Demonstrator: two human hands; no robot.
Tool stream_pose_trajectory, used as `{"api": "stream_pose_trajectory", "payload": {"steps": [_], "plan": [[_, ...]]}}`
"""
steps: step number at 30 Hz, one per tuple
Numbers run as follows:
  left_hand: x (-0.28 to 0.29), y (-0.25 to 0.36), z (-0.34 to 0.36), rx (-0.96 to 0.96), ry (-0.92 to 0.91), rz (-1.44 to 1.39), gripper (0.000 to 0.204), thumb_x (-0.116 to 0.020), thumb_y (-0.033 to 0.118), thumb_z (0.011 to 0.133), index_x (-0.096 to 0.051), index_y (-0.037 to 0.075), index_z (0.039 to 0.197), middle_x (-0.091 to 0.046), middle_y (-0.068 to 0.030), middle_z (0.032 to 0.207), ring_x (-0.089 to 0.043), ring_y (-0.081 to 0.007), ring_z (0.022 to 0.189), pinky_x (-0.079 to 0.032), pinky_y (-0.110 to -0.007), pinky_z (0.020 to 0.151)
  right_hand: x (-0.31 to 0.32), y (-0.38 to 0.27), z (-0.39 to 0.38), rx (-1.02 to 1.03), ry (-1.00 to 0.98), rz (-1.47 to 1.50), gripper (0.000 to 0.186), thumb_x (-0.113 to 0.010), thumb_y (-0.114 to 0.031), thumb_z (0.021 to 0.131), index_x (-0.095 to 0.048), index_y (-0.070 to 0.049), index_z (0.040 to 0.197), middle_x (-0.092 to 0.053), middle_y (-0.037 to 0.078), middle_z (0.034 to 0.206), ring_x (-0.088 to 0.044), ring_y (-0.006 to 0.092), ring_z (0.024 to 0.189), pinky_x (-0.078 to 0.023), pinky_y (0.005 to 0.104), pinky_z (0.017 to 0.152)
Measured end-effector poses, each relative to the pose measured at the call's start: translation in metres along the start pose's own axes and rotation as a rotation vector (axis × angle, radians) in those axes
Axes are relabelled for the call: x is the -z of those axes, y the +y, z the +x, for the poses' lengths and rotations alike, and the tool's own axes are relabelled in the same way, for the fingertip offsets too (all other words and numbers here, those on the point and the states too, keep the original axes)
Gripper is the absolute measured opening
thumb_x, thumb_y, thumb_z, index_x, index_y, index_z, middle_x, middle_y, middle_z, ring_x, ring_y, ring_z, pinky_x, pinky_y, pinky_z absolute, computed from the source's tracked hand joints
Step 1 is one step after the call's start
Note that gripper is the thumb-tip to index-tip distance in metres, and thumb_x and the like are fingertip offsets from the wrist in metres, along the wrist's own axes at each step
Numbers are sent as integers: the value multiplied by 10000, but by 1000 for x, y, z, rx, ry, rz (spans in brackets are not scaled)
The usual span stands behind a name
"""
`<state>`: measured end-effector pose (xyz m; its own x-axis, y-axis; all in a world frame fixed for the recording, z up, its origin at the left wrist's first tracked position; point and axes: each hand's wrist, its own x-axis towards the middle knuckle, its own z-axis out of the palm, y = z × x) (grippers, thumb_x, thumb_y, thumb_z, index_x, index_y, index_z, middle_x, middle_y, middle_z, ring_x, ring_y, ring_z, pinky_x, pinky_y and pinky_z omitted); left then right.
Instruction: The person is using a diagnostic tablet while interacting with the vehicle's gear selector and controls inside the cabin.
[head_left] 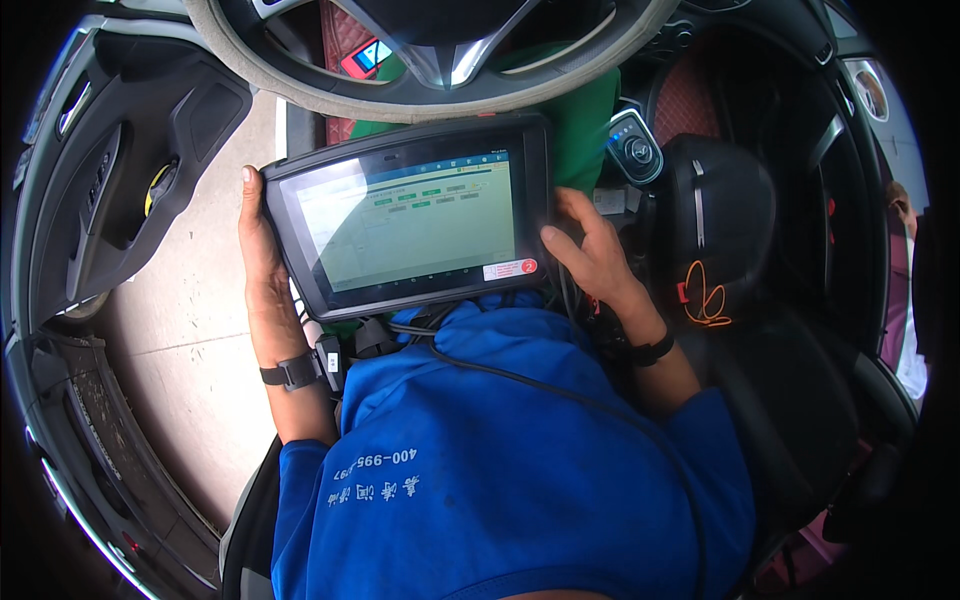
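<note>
A thick black rugged tablet [410,240] lies tilted above my lap, its lit screen showing rows of small green and grey boxes. My left hand [257,225] grips its left edge, thumb along the rim and the other fingers hidden behind. At the right edge my right hand [592,250] is closed on the casing, with the thumb by the frame near the lower corner. A red and white sticker [510,269] sits on the lower right bezel. A black cable [520,378] runs over my blue shirt.
The steering wheel [440,108] is just beyond the tablet. At left the car door [130,170] stands open. To the right are the gear selector [636,148], a black armrest [715,200] and an orange cord [708,300]. A red handheld device [366,58] shows through the wheel. Another person's hand [900,205] appears outside, far right.
</note>
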<state>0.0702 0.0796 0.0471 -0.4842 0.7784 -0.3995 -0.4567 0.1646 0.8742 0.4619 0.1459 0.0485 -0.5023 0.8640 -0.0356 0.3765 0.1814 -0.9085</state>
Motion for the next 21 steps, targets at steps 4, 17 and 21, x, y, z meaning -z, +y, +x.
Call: {"api": "stream_pose_trajectory", "payload": {"steps": [4, 17, 21], "plan": [[2, 0, 1, -7, -16, 5, 601, -530, 597, 998, -640, 24, 1140, -695, -144, 1040, -691, -230, 965, -554, -337, 880, 0, 2, 0, -3, -2, 18, 522, -675, -245, 940, -514, 47, 1340, -661, 232, 1238, -640, 331, 1174, -480, 405, 1016], [0, -1, 0, 1, -1, 6, 605, -527, 599, 998, -641, 21, 1137, -697, -147, 1036, -694, -236, 955, -557, -343, 877, 0, 3, 0, 11, -1, 25, 499, -671, -223, 942, -519, 45, 1334, -666, 226, 1223, -651, 320, 1151, -487, 398, 1000], [1, -2, 1, 13, 0, 7, 610, -524, 602, 999, -640, 21, 1146, -697, -149, 1042, -694, -239, 965, -555, -343, 886, 1, 0, 0, -11, -8, 34, 494, -671, -213, 940, -520, 46, 1334, -665, 227, 1226, -647, 319, 1158, -483, 397, 1005]]}}
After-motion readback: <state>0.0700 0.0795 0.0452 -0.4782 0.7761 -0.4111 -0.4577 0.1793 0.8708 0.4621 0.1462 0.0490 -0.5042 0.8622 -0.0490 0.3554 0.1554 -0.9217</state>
